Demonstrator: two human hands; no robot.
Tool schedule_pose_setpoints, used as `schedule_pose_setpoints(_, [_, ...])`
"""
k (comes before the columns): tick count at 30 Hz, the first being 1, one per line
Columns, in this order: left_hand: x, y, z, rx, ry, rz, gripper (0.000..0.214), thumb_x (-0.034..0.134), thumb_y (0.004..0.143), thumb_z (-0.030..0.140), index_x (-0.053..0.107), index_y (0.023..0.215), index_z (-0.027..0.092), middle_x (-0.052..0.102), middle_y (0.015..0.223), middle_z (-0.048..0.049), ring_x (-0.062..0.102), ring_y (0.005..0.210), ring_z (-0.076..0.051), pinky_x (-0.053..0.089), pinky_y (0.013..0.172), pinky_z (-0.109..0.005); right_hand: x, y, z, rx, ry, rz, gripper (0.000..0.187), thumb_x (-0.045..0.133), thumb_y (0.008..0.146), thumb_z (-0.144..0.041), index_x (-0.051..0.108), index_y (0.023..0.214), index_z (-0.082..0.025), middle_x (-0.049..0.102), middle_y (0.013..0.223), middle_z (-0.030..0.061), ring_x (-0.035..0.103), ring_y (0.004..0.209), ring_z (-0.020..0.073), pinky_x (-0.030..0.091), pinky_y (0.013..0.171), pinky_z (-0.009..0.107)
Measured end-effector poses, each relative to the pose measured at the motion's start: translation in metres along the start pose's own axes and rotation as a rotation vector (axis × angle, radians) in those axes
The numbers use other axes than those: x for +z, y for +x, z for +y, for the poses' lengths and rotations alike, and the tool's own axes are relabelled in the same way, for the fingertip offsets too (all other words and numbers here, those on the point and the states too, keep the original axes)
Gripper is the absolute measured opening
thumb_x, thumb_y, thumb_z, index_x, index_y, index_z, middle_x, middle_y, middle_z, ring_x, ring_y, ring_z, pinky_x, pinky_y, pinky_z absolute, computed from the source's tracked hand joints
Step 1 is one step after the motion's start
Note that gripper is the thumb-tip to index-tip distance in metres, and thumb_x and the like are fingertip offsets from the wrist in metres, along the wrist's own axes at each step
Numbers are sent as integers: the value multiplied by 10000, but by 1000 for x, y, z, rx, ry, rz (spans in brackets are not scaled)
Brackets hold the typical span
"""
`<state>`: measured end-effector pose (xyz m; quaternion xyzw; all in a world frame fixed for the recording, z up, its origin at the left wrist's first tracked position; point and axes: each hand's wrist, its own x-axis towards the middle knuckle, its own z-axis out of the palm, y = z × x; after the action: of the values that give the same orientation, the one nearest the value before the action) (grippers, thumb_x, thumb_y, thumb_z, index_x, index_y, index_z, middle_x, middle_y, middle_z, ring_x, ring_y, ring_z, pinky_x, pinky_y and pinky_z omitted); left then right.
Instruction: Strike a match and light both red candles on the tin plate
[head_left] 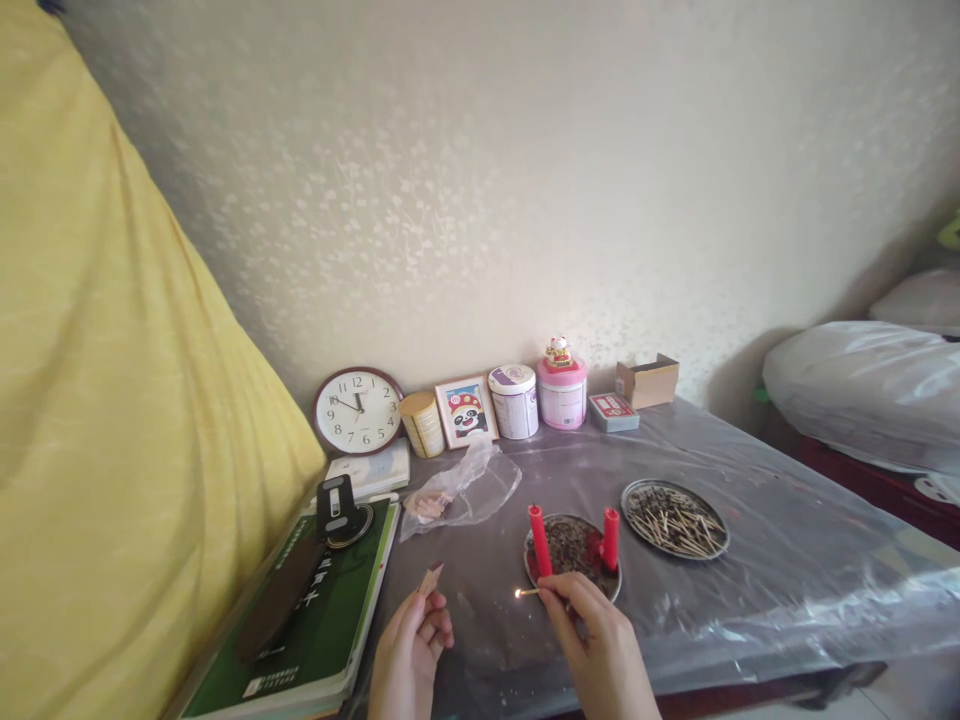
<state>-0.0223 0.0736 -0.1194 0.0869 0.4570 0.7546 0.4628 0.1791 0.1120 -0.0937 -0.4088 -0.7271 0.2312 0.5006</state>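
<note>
My right hand pinches a lit match whose small flame points left, just below the left red candle. A second red candle stands to its right. Both are upright on a small round metal plate covered with dark burnt bits. My left hand is closed on a thin flat wooden strip, possibly a matchbox striker, held up near the table's front edge.
A second metal plate holds several used matches. A clear plastic bag, a green book with a phone stand, a clock, tins, a picture frame and a cardboard box line the wall. Yellow cloth hangs left.
</note>
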Motion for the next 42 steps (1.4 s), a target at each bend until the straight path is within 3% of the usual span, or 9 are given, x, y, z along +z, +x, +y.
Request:
schedule_pose_setpoints(12, [0, 5, -2, -15, 3, 24, 420, 884, 386, 377, 751, 709, 145, 679, 597, -62, 554, 509, -162, 440, 439, -281, 2, 0, 1, -72, -19, 6, 208, 466, 954, -307, 651, 910, -224, 693, 871, 37, 674, 785, 160, 518, 719, 206])
schedule_pose_setpoints(27, [0, 5, -2, -21, -2, 47, 367, 865, 406, 346, 731, 678, 140, 685, 609, -71, 561, 512, -169, 445, 442, -289, 1, 2, 3, -138, -58, 32, 217, 473, 952, -277, 681, 954, -217, 695, 915, 49, 684, 800, 150, 524, 742, 186])
schedule_pose_setpoints(42, [-7, 16, -7, -21, -34, 40, 368, 847, 451, 339, 730, 730, 129, 684, 604, -69, 561, 496, -167, 435, 429, -282, 6, 9, 2, 28, 105, 63, 177, 544, 907, -325, 690, 889, -227, 720, 847, 25, 677, 762, 156, 508, 701, 186])
